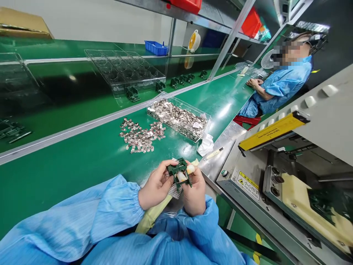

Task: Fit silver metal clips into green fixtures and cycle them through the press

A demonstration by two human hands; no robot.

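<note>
Between both hands, above the near edge of the green bench, is a dark green plastic frame part (179, 168) with openings in it. My left hand (157, 184) grips its left side between thumb and fingers. On the other side, my right hand (195, 189) holds the frame, with pale coverings on some fingertips. Just beyond lies a loose pile of small shiny metal pieces (142, 136). Behind it a clear plastic box (197, 138) is filled with more such pieces. A silvery gridded sheet and a yellowish strip (154, 215) show below the hands.
At right stands a machine with a yellow bar (273, 130) and warning label (248, 186). A white crumpled tissue (206, 145) and a pen-like tool (213, 154) lie near it. Clear trays (127, 70), several green frames (182, 80) and a blue bin (156, 48) stand beyond. A co-worker (286, 81) sits far right.
</note>
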